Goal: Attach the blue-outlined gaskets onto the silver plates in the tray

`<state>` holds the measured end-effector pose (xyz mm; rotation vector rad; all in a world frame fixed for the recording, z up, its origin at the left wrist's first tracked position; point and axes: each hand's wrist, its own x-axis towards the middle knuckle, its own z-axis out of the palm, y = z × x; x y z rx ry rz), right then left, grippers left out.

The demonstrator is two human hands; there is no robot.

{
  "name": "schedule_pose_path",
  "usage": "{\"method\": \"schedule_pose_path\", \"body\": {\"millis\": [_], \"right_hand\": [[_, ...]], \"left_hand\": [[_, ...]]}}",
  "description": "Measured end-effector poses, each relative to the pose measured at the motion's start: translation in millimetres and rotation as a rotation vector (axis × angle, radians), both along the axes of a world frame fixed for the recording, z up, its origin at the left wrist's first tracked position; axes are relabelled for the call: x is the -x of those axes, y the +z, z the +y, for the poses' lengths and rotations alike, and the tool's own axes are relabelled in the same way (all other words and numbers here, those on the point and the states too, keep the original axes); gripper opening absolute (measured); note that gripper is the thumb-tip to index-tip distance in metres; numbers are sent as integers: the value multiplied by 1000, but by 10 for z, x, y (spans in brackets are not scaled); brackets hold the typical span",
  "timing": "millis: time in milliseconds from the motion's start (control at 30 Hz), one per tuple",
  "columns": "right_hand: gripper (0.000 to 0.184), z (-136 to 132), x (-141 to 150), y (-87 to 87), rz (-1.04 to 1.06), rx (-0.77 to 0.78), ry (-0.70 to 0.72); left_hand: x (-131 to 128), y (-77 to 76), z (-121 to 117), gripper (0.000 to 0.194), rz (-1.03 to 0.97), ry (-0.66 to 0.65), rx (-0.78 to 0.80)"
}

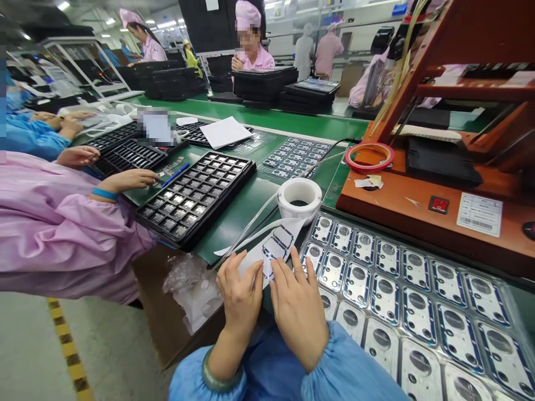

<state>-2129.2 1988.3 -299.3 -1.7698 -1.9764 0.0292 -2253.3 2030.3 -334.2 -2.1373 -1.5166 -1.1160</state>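
Observation:
A white liner strip (251, 258) carrying black-outlined adhesive stickers (279, 240) runs down from a white roll (299, 195) on the green bench. My left hand (239, 292) is closed at the strip's near end, with thumb and forefinger pinched on its edge. My right hand (300, 312) lies over the strip's right side, fingers stretched out and slightly apart, the fingertips touching the strip beside the lowest sticker. Just right of it, a clear plastic tray (516, 312) holds rows of silver plates (384, 298) with round windows and blue edges.
An orange machine (401, 195) with a red switch stands at right, a red tape ring (369, 157) on it. A black compartment tray (196, 195) holds small metal parts. At left, a co-worker's hand (129, 181) reaches near a blue pen (175, 175). Plastic waste (192, 284) lies below.

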Motion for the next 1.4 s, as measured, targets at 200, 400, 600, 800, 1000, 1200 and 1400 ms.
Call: {"method": "schedule_pose_path", "body": {"millis": [200,400,600,800,1000,1200,1400], "right_hand": [[43,-8,10,22,-34,16,15],[48,-25,4,41,-67,12,32],[49,-23,1,42,-49,52,44],[50,-50,-13,42,66,3,52],[32,-114,-64,124,328,-261,14],[17,-128,-72,129,461,-230,18],[15,-149,-72,113,463,-219,39]], "left_hand": [[14,-21,-50,17,-147,-189,-29],[40,-92,-115,19,-338,-270,-26],[12,-45,-165,27,-476,-326,-68],[-5,84,-214,30,-720,-330,-38],[-13,169,-312,19,-906,-272,194],[-10,211,-342,20,-901,-327,238],[8,186,-346,20,-914,-320,242]]}}
